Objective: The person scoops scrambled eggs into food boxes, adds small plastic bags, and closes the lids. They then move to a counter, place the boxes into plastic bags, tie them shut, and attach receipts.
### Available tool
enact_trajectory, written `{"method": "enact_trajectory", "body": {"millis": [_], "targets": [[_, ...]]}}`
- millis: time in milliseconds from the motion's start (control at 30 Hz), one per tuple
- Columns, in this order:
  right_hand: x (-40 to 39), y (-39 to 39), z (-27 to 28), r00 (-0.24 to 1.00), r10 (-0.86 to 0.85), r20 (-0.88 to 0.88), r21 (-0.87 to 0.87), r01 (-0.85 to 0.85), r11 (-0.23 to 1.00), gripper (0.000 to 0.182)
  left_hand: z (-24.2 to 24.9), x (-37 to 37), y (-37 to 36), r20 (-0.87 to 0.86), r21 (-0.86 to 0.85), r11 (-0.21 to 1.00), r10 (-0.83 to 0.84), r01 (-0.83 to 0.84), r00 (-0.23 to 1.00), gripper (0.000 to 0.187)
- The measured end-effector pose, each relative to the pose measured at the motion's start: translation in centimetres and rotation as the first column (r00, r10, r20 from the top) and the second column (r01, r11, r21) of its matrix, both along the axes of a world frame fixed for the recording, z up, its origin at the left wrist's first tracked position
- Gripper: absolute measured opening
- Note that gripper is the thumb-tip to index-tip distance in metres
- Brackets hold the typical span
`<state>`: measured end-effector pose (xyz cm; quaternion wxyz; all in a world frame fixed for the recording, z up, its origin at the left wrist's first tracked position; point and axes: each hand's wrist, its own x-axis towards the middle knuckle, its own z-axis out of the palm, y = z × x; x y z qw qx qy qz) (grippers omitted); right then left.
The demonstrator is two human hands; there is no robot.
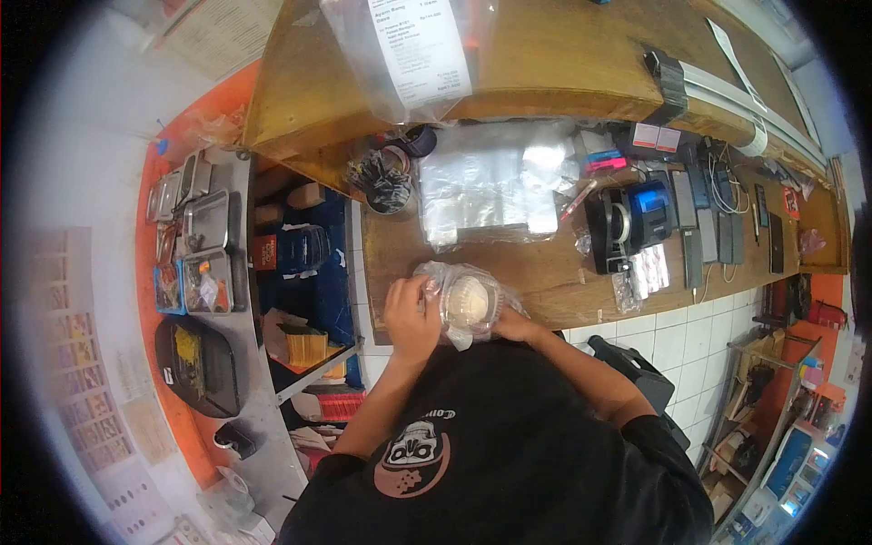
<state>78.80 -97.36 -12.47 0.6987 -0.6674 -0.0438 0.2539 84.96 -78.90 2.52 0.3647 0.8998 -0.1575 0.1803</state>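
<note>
A paper receipt (420, 47) sits inside a clear bag (400, 64) at the top middle of the frame; its print is too small to read. The black shirt (509, 454) at the bottom has a round logo, and its letters are too blurry to read.

Just below the middle, both hands hold a round clear container (470, 302) with something pale inside, wrapped in a thin plastic bag (454, 277). It rests at the near edge of the wooden counter (545, 263). Being round, it shows no long side.

The left hand (411, 313) curls its fingers around the container's left side. The right hand (516, 325) touches the right side, but its fingers are hidden.

Metal trays (207, 245) with small bits sit at the left.
</note>
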Motion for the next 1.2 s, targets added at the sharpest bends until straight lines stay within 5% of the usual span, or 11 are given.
{"method": "enact_trajectory", "body": {"millis": [133, 233, 300, 433, 500, 600, 767, 867, 967, 1033, 1200], "targets": [[0.5, -0.1, 1.5, 0.945, 0.228, 0.233, -0.333, -0.143, 0.932, 0.097, 0.0, -0.6, 1.2, -0.299, -0.172, 0.983, 0.015, -0.070, 0.954, 0.008], [0.2, -0.7, 2.3, 0.950, -0.058, 0.307, -0.372, 0.175, 0.911, 0.094, -1.5, -1.5, 2.6, -0.506, -0.332, 0.937, -0.079, -0.110, 0.859, 0.006], [0.9, -1.8, 2.7, 0.966, -0.256, 0.030, 0.211, 0.244, 0.947, 0.091, -2.8, -2.3, 3.6, -0.595, -0.414, 0.898, -0.144, -0.148, 0.791, 0.004], [3.0, -2.3, 2.5, 0.932, -0.158, -0.326, 0.601, 0.333, 0.726, 0.078, -4.3, -3.0, 5.0, -0.679, -0.472, 0.870, -0.254, -0.144, 0.688, 0.010], [3.7, -0.6, 2.7, 0.930, -0.315, -0.192, 0.112, 0.339, 0.934, 0.060, -3.9, -3.0, 4.8, -0.724, -0.483, 0.861, -0.292, -0.158, 0.624, 0.015], [4.0, 0.2, 3.8, 0.983, -0.177, -0.043, 0.023, 0.178, 0.984, 0.044, -1.2, -1.3, 2.7, -0.680, -0.600, 0.762, -0.324, -0.245, 0.658, 0.026], [3.2, 0.1, 5.0, 0.996, 0.079, 0.028, -0.210, -0.072, 0.975, 0.054, 1.1, -0.3, 1.5, -0.524, -0.814, 0.533, -0.500, -0.231, 0.689, 0.031], [3.0, -2.6, 5.8, 0.965, 0.199, 0.169, -0.388, -0.120, 0.914, 0.046, 2.5, 0.0, 2.6, -0.498, -0.856, 0.417, -0.504, -0.306, 0.705, 0.032], [4.0, -5.7, 14.8, 0.956, 0.246, -0.160, -0.597, -0.292, 0.747, 0.050, 4.5, 1.6, 3.9, -0.582, -0.804, 0.444, -0.451, -0.396, 0.677, 0.033], [5.2, -6.4, 20.3, 0.808, 0.488, -0.329, -0.757, -0.535, 0.376, 0.042, 6.1, 1.3, 3.2, -0.577, -0.805, 0.455, -0.455, -0.380, 0.678, 0.034], [3.7, -6.7, 26.2, 0.751, 0.661, 0.019, -0.873, -0.310, 0.377, 0.025, 7.2, -1.6, 2.9, -0.346, -0.882, 0.471, -0.673, 0.019, 0.654, 0.021]]}}
